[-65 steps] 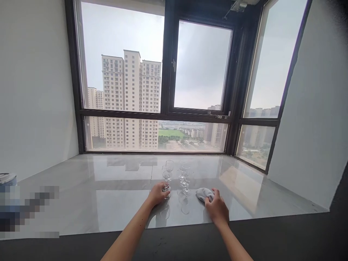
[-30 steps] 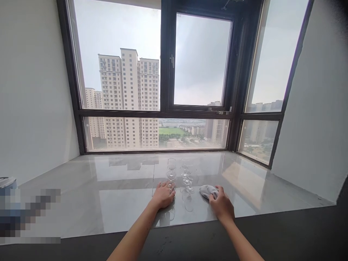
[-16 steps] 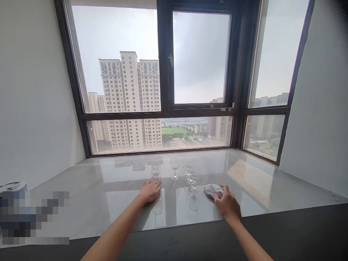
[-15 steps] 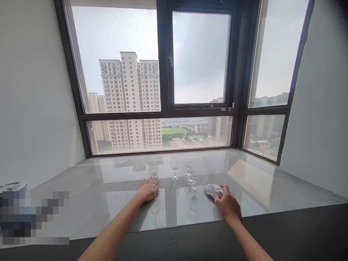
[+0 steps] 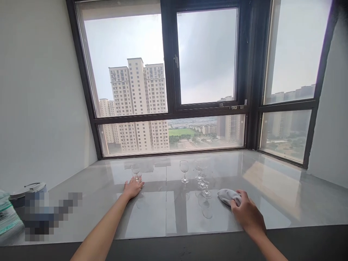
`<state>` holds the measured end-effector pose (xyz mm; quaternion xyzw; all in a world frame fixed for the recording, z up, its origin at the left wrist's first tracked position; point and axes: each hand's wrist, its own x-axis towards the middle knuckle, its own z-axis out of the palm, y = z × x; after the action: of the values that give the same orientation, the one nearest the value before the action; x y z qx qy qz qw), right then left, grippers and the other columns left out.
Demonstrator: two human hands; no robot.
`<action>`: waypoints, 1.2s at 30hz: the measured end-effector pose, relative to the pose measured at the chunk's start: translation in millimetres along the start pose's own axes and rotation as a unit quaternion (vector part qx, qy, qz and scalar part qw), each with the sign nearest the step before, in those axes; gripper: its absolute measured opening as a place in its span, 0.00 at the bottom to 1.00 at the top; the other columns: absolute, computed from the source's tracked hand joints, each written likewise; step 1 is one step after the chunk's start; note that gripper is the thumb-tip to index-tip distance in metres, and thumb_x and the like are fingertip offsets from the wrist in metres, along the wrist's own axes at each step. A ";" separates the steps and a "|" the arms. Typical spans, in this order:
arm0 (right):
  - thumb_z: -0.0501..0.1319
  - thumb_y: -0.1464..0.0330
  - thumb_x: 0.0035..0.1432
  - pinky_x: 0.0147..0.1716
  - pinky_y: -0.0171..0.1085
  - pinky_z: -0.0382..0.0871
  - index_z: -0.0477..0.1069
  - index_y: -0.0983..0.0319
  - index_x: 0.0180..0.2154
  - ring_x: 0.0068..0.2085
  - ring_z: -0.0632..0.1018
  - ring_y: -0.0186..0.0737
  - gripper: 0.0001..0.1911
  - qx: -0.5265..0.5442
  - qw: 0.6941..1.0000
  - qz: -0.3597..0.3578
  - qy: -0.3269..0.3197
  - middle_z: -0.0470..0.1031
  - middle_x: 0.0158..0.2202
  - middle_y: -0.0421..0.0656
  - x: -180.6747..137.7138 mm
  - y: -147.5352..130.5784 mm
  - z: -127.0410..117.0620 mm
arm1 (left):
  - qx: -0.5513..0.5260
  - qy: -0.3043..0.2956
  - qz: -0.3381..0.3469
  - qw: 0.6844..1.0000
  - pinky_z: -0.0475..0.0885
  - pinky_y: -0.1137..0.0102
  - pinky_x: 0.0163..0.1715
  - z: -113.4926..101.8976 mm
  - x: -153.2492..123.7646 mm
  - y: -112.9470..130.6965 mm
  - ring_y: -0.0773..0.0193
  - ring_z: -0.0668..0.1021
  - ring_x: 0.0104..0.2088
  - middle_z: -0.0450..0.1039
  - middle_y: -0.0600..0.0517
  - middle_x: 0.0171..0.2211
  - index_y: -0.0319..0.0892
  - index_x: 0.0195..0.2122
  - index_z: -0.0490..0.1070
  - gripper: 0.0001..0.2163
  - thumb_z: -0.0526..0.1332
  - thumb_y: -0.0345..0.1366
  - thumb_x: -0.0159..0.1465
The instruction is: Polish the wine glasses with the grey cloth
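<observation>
My left hand (image 5: 133,187) is on the grey sill at the left of the glassware. Its fingers are closed around the lower part of a clear stemmed wine glass (image 5: 136,169); how they meet the stem is partly hidden. My right hand (image 5: 250,212) grips a bunched light-grey cloth (image 5: 228,197), which rests on the sill. Between the hands, one wine glass (image 5: 184,167) stands upright by itself. Just right of it, several more clear glasses (image 5: 206,188) form a close row, nearest the cloth.
The glossy stone sill (image 5: 152,217) runs under a dark-framed window (image 5: 174,115), its front edge close to me. At far left sit a dark container with a light lid (image 5: 29,188), partly pixelated, and a greenish clear object (image 5: 5,214). Walls (image 5: 46,101) flank both sides.
My left hand and its wine glass have moved left along the sill, away from the other glasses. The view has shifted left. My right hand still holds the cloth.
</observation>
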<state>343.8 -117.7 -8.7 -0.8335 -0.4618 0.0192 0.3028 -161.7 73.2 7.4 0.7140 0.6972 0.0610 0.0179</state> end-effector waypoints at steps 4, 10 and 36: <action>0.47 0.59 0.66 0.37 0.44 0.71 0.62 0.58 0.60 0.45 0.80 0.56 0.24 -0.001 1.000 0.003 0.000 0.76 0.49 0.53 0.6 0.5 1.0 | -0.027 0.057 -0.014 0.998 0.44 0.46 0.71 5.2 -9.4 -1.6 0.52 0.56 0.74 0.56 0.44 0.74 0.49 0.70 0.59 0.28 0.49 0.50 0.72; 0.46 0.57 0.66 0.34 0.44 0.71 0.63 0.59 0.60 0.44 0.80 0.57 0.26 0.009 1.000 0.007 -0.003 0.76 0.48 0.55 0.7 1.7 1.9 | -0.064 0.094 -0.043 0.993 0.57 0.56 0.66 2.2 -19.6 -6.4 0.52 0.72 0.63 0.73 0.46 0.63 0.49 0.59 0.72 0.21 0.57 0.49 0.67; 0.45 0.58 0.65 0.35 0.43 0.70 0.64 0.59 0.58 0.43 0.80 0.56 0.25 -0.003 1.000 0.003 0.003 0.76 0.47 0.55 1.5 1.9 2.9 | -0.077 0.136 -0.065 0.986 0.64 0.63 0.57 0.2 -21.0 -9.0 0.52 0.77 0.57 0.80 0.45 0.52 0.46 0.47 0.76 0.13 0.58 0.46 0.69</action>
<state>345.2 -115.8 -11.7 -0.8359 -0.4581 0.0160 0.3020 -171.1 52.5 4.9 0.6488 0.7312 0.2098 -0.0185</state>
